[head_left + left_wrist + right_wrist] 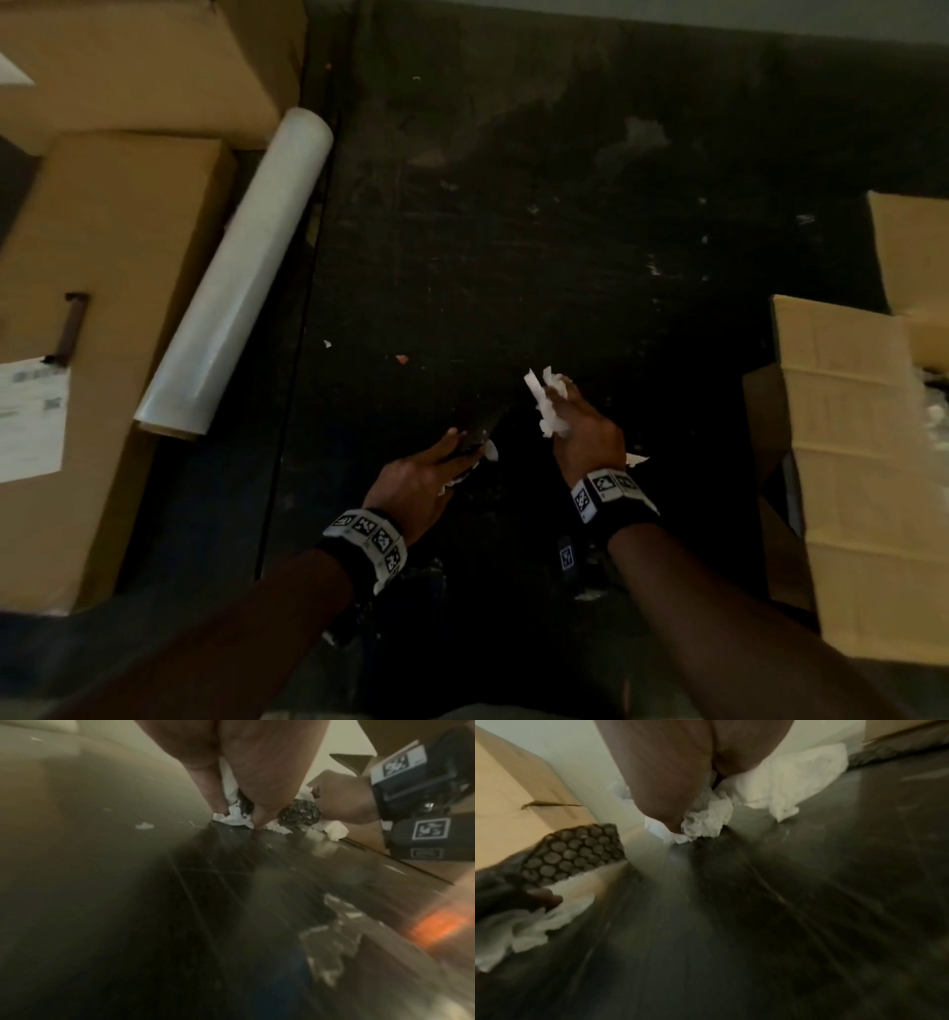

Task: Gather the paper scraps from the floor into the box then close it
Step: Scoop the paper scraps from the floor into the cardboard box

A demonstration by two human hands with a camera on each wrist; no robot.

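From the head view we look down on a dark, scuffed floor (513,231) flecked with small pale bits, a grey wall running along the top edge. On the left stand closed cardboard cartons (102,308), one with a white label, and against them leans a roll (241,272) of clear film, smooth and cylindrical. At the right edge is the open box (862,462), brown corrugated card with its flaps up and white paper inside. Our right hand (585,437) is curled round a bunch of crumpled white scraps (547,406), held above the floor just left of the box. Our left hand (421,478) is curled too, gripping white scraps together with a dark sheet (475,437). Both wrists wear black bands with square printed markers.

In the left wrist view the floor is blurred and glossy. The left fingers (259,801) pinch white paper and a dark piece between them. Beyond them we see the right hand (342,801) with more white scraps (334,830) and a dark bubbled wad, and cardboard behind.

In the right wrist view the right fingers (664,791) close on creased white paper (782,783), soft and torn at the edges. At lower left the left hand (544,898) grips a dark bubble-textured sheet (575,852) and ragged white scraps (526,929). A cardboard carton (508,811) stands behind, against a pale wall.
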